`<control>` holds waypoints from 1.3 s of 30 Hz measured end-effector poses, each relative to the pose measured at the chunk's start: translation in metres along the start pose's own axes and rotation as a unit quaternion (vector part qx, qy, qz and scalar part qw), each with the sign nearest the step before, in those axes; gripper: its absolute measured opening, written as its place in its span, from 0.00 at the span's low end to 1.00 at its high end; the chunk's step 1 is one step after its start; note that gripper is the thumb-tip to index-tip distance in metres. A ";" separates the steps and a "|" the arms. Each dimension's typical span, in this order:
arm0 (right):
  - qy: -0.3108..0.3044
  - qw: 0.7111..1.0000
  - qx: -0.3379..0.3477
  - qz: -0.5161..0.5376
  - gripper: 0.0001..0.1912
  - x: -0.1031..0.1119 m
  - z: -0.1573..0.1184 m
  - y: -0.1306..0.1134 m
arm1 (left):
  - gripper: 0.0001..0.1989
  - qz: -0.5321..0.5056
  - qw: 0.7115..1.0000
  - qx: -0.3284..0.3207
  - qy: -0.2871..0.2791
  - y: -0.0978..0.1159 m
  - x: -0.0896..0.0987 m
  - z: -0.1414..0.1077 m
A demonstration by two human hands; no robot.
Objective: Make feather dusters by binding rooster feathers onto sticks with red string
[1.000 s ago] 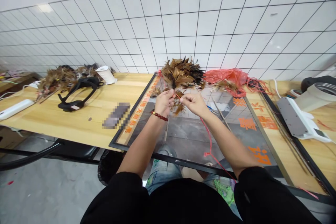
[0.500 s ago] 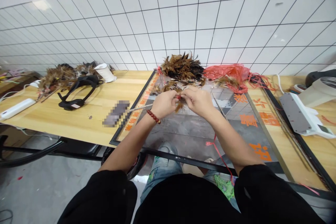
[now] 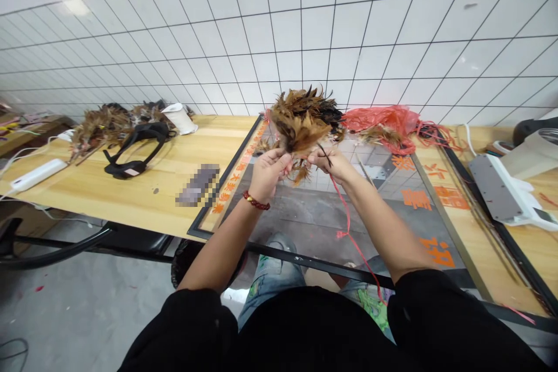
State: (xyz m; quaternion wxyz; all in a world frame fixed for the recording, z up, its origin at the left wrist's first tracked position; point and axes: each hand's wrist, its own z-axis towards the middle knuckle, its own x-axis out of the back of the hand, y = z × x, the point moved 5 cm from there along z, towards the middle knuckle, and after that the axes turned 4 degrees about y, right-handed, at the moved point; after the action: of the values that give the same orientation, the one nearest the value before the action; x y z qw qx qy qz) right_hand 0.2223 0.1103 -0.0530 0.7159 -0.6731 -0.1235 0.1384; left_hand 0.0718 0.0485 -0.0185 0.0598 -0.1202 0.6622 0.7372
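Note:
Closed around the base of a bunch of brown feathers [image 3: 303,132], my left hand [image 3: 269,171] has a red beaded bracelet at its wrist. The feathers fan upward and to the right above the fingers. My right hand [image 3: 330,164], just to the right, pinches a red plastic string [image 3: 346,215] that hangs down past the mirror's front edge towards my lap. A thin dark strip, perhaps a feather, sticks out by those fingers. Behind the bunch lies a heap of brown and black feathers [image 3: 329,107]. Both hands are above a framed mirror [image 3: 300,203] with orange lettering.
At the left are more feather bundles [image 3: 100,122], a black headset strap [image 3: 138,151], a white roll [image 3: 180,120], a power strip [image 3: 39,174] and a blurred dark item [image 3: 198,185]. A red plastic bag [image 3: 387,119] lies at the back; a grey-white device [image 3: 505,189] stands right.
My hands have drawn slightly apart. The feather bunch now stands up above my left hand, and the stick that pointed left no longer shows. The red string now runs up to my right hand.

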 end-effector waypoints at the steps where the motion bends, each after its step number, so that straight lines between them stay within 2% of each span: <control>1: 0.007 1.000 -0.009 -0.006 0.19 -0.003 0.000 0.002 | 0.17 -0.037 0.999 0.022 0.012 -0.004 0.004 0.000; 3: -0.014 0.999 -0.044 -0.007 0.18 -0.012 -0.001 0.006 | 0.17 -0.093 0.993 0.067 0.023 -0.010 0.012 0.000; 6: -0.107 0.991 -0.082 0.002 0.18 -0.023 -0.007 0.009 | 0.15 -0.132 0.982 0.134 0.010 -0.014 0.023 -0.001; 8: -0.181 0.981 -0.064 -0.019 0.19 -0.022 -0.009 0.010 | 0.12 -0.147 0.975 0.166 0.008 -0.016 0.030 0.002; 9: -0.199 0.978 -0.040 -0.047 0.19 -0.018 -0.008 0.011 | 0.11 -0.161 0.970 0.181 0.013 -0.017 0.033 0.005; 10: -0.191 0.977 -0.012 -0.091 0.18 -0.010 -0.004 0.014 | 0.10 -0.181 0.963 0.197 0.021 -0.019 0.035 0.010; 11: -0.150 0.977 0.016 -0.151 0.16 0.000 0.002 0.018 | 0.09 -0.204 0.955 0.215 0.026 -0.022 0.036 0.015; 12: -0.083 0.970 0.041 -0.224 0.14 0.012 0.008 0.023 | 0.10 -0.228 0.945 0.232 0.029 -0.025 0.035 0.021; 13: -0.006 0.951 0.063 -0.303 0.12 0.024 0.014 0.028 | 0.11 -0.251 0.935 0.247 0.030 -0.028 0.033 0.027; 14: 0.057 0.920 0.080 -0.379 0.13 0.032 0.018 0.032 | 0.13 -0.273 0.926 0.259 0.028 -0.031 0.029 0.033; 15: 0.094 0.884 0.095 -0.448 0.16 0.035 0.022 0.037 | 0.14 -0.291 0.918 0.268 0.022 -0.034 0.024 0.039; 16: 0.102 0.850 0.111 -0.504 0.20 0.033 0.024 0.041 | 0.14 -0.305 0.911 0.276 0.014 -0.036 0.017 0.045; 18: 0.054 0.800 0.150 -0.578 0.23 0.019 0.027 0.048 | 0.14 -0.322 0.904 0.282 0.000 -0.037 0.004 0.054; 20: -0.007 0.763 0.189 -0.618 0.21 0.002 0.026 0.051 | 0.14 -0.331 0.901 0.281 -0.011 -0.034 -0.009 0.063; 23: -0.057 0.738 0.229 -0.633 0.16 -0.009 0.024 0.048 | 0.13 -0.341 0.900 0.271 -0.024 -0.024 -0.026 0.074; 25: -0.053 0.751 0.231 -0.616 0.15 -0.001 0.025 0.042 | 0.13 -0.345 0.901 0.262 -0.029 -0.018 -0.035 0.080; 27: -0.015 0.783 0.208 -0.586 0.13 0.023 0.028 0.035 | 0.12 -0.340 0.904 0.256 -0.033 -0.014 -0.043 0.085; 32: 0.203 0.851 0.081 -0.477 0.06 0.114 0.022 0.008 | 0.09 -0.298 0.922 0.245 -0.046 -0.017 -0.060 0.092; 34: 0.283 0.882 0.078 -0.369 0.06 0.138 0.014 -0.007 | 0.10 -0.286 0.927 0.238 -0.045 -0.023 -0.066 0.097; 36: 0.329 0.914 0.102 -0.215 0.10 0.146 0.007 -0.020 | 0.11 -0.279 0.932 0.230 -0.042 -0.028 -0.071 0.103; 39: 0.333 0.935 0.115 -0.037 0.13 0.136 0.003 -0.033 | 0.12 -0.278 0.934 0.223 -0.042 -0.035 -0.078 0.111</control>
State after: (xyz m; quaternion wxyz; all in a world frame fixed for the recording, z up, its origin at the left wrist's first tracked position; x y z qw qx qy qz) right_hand 0.3487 0.1608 -0.0215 0.7931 -0.5888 0.1139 -0.1064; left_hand 0.1447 0.1685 -0.0222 0.3149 -0.2518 0.7465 0.5292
